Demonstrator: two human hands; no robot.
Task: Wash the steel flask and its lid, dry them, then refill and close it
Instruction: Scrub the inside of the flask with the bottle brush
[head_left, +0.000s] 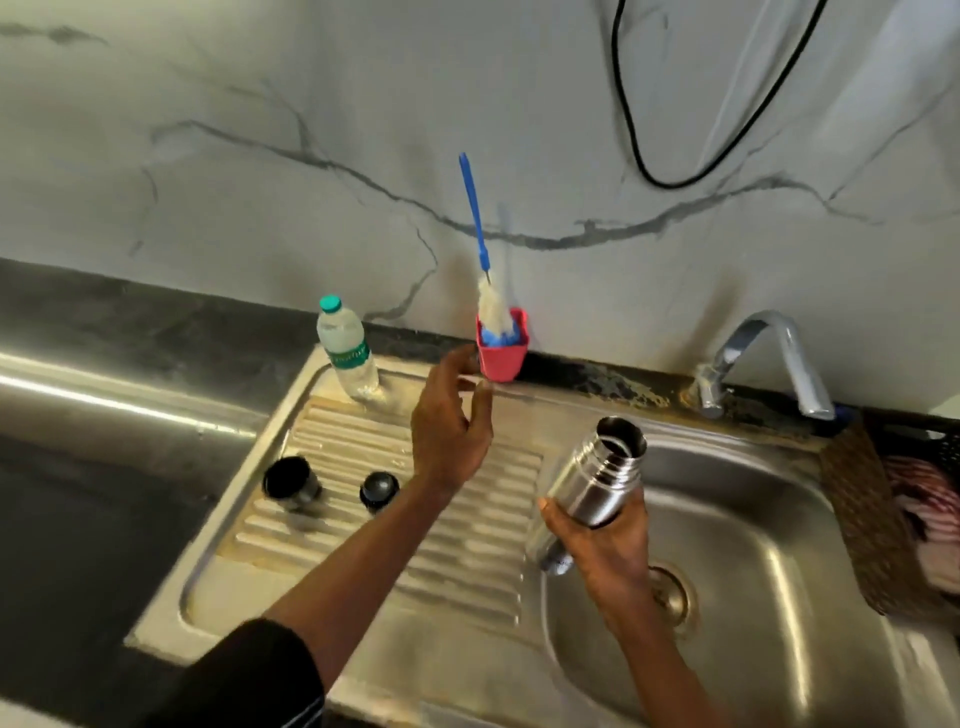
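My right hand (605, 551) grips the open steel flask (597, 480), tilted with its mouth up and away, at the left rim of the sink basin (753, 545). My left hand (452, 421) hovers with relaxed fingers and holds nothing, just left of and below a pink cup (503, 347) that stands at the wall. A bottle brush with a blue handle (475, 218) stands in that cup. On the ribbed drainboard (467, 561) stand two dark flask lid parts: a larger cup-shaped cap (291, 483) and a smaller round stopper (379, 489).
A plastic water bottle with a teal cap (345, 348) stands at the drainboard's back left. The tap (769, 358) arches over the basin's back right. A woven basket with striped cloth (883, 514) sits at the right. A black cable (649, 166) hangs on the marble wall.
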